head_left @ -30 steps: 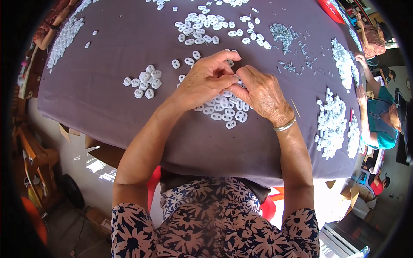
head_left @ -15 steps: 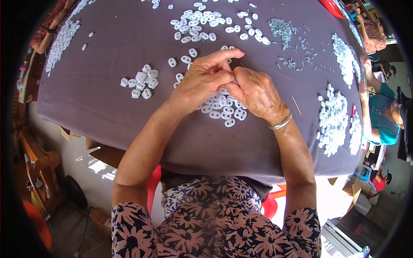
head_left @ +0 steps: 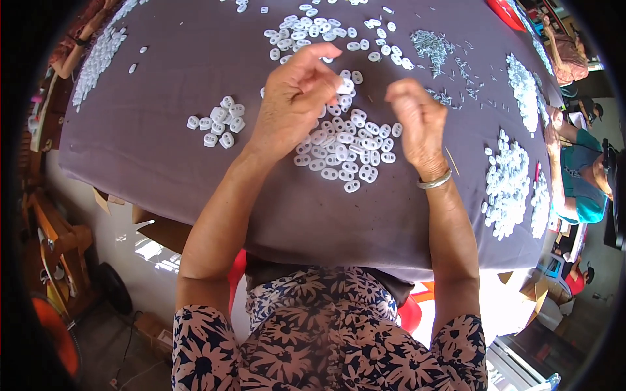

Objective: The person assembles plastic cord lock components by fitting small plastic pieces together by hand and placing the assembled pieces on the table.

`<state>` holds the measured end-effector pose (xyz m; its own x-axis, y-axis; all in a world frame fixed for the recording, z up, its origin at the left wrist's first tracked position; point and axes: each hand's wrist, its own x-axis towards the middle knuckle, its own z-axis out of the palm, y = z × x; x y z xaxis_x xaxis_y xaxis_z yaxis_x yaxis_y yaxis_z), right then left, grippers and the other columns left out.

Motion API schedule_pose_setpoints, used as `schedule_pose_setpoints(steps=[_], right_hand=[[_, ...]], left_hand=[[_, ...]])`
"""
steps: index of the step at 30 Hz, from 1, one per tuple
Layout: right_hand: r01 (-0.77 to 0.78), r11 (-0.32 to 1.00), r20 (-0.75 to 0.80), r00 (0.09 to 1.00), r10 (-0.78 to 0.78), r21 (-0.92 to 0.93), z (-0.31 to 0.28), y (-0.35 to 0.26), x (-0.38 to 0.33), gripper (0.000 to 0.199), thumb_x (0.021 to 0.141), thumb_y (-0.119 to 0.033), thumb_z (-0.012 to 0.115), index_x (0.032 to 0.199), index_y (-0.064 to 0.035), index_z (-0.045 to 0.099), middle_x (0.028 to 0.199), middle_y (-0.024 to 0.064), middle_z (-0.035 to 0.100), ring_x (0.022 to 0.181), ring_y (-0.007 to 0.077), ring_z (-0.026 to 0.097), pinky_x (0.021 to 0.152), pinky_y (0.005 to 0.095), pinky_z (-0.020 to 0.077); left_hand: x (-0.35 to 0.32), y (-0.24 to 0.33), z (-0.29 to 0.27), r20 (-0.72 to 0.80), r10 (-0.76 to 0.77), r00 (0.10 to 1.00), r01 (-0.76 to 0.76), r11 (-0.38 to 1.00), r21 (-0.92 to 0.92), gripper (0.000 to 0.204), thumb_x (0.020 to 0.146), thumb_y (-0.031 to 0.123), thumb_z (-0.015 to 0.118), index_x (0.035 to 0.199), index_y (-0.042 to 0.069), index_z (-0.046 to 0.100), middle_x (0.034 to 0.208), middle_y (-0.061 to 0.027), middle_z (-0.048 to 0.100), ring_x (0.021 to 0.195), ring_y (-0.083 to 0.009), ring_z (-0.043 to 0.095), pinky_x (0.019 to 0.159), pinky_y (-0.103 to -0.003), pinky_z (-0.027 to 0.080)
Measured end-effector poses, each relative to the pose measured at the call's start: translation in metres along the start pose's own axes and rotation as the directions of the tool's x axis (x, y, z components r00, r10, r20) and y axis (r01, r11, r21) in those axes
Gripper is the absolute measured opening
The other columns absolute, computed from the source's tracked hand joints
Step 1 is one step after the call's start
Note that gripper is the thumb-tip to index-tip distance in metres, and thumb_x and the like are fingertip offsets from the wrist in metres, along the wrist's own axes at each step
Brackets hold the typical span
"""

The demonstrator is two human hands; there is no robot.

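My left hand (head_left: 293, 101) is above the table with thumb and fingers pinched on a white two-hole oval piece, like a cord lock (head_left: 346, 86). Its index finger stretches out above the pinch. My right hand (head_left: 418, 124), with a bangle on the wrist, is apart from it on the right. Its fingers curl and are smeared by motion, so I cannot see whether anything is in them. Between and below the hands lies a pile of similar white two-hole pieces (head_left: 336, 153). A small group of whiter, thicker pieces (head_left: 222, 120) sits to the left.
A dark cloth covers the table (head_left: 150, 156). More white pieces (head_left: 306, 27) lie at the back, beside small metal springs (head_left: 430, 52). Heaps of white pieces (head_left: 507, 189) line the right side. A thin stick (head_left: 452, 161) lies near my right wrist. Other people sit around the table.
My hands were together over the pile; now they are apart. The right hand has moved right, while the left keeps a white piece in its pinch. More of the pile shows.
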<state>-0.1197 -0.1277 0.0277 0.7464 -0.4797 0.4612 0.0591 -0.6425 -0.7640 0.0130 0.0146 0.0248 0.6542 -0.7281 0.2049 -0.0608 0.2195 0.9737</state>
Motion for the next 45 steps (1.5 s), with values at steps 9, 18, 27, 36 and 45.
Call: schedule_pose_setpoints(steps=[9, 18, 27, 36, 45], right_hand=[[-0.193, 0.918, -0.236, 0.929, 0.284, 0.346, -0.013, 0.042, 0.009, 0.034, 0.095, -0.033, 0.054, 0.076, -0.0049, 0.055, 0.060, -0.0073, 0.039, 0.052, 0.0011, 0.031, 0.046, 0.0198, 0.0264], [-0.084, 0.980, -0.128, 0.986, 0.108, 0.178, -0.001, 0.046, 0.006, 0.011, 0.091, -0.007, 0.060, 0.083, -0.0014, 0.057, 0.070, -0.0091, 0.042, 0.065, 0.0016, 0.034, 0.059, 0.0163, 0.0315], [-0.001, 1.000, 0.097, 0.995, 0.002, -0.007, 0.001, 0.030, 0.007, 0.005, 0.083, 0.000, 0.066, 0.088, -0.0019, 0.064, 0.078, -0.0037, 0.057, 0.070, 0.0052, 0.050, 0.063, 0.0200, 0.0415], [0.092, 0.973, 0.131, 0.989, -0.066, -0.210, 0.032, 0.003, 0.007, 0.015, 0.073, 0.000, 0.072, 0.085, -0.0024, 0.063, 0.081, 0.0041, 0.059, 0.074, 0.0196, 0.057, 0.066, 0.0314, 0.0476], [0.117, 0.979, 0.268, 0.961, -0.069, -0.168, 0.030, 0.005, 0.008, 0.013, 0.072, -0.002, 0.071, 0.078, -0.0016, 0.059, 0.073, 0.0044, 0.055, 0.065, 0.0162, 0.057, 0.059, 0.0302, 0.0475]], left_hand=[[-0.021, 0.041, -0.046, -0.100, 0.246, 0.964, -0.134, 0.776, 0.617, 0.009, 0.084, 0.002, 0.054, 0.089, 0.001, 0.062, 0.072, -0.0052, 0.055, 0.064, -0.0117, 0.055, 0.058, -0.026, 0.043], [-0.054, 0.028, -0.100, -0.160, 0.283, 0.946, 0.030, 0.415, 0.910, 0.013, 0.082, 0.003, 0.055, 0.092, 0.003, 0.064, 0.083, -0.0097, 0.059, 0.074, -0.0272, 0.061, 0.067, -0.034, 0.048], [-0.034, 0.020, -0.051, -0.022, 0.217, 0.976, -0.137, 0.689, 0.712, 0.013, 0.080, -0.002, 0.058, 0.092, 0.001, 0.063, 0.079, -0.0114, 0.060, 0.067, -0.0259, 0.061, 0.060, -0.032, 0.048], [-0.006, 0.007, -0.014, 0.060, 0.211, 0.976, -0.198, 0.729, 0.655, 0.014, 0.083, -0.001, 0.059, 0.096, 0.000, 0.063, 0.084, -0.0083, 0.064, 0.071, -0.0166, 0.062, 0.060, -0.028, 0.048], [-0.008, -0.023, -0.014, -0.019, 0.242, 0.970, -0.208, 0.869, 0.449, 0.021, 0.085, -0.003, 0.061, 0.103, 0.006, 0.063, 0.089, -0.0021, 0.065, 0.078, -0.0071, 0.060, 0.066, -0.021, 0.047]])
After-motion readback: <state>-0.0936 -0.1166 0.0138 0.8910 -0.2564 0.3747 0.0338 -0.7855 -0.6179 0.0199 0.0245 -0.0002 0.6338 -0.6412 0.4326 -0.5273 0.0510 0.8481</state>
